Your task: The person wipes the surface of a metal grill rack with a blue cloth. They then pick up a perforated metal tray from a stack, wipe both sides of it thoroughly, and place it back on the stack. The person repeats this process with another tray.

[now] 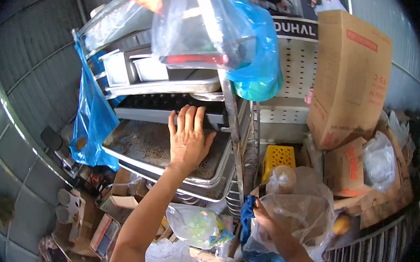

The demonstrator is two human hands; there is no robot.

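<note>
My left hand [188, 136] reaches into a metal tray rack [233, 129], palm down and thumb spread. Its fingertips touch the front edge of a dark baking tray [144, 111]. Below the wrist lies a worn, stained sheet pan [136, 143] with a perforated-looking surface, and another metal tray [215, 195] sits under that one. Low on the right, my right hand [265, 216] is closed around a bunched dark blue cloth [248, 215]. Clear plastic bags [296, 213] hang or lie just beside that hand.
Above stand metal loaf tins [116, 70] on a tray. A clear bag [189, 28] and a blue bag [263, 51] hang at the rack's front; another blue bag [93, 130] hangs left. Cardboard boxes [351, 77] and a yellow plastic basket [278, 158] stand right. Boxes clutter the lower left.
</note>
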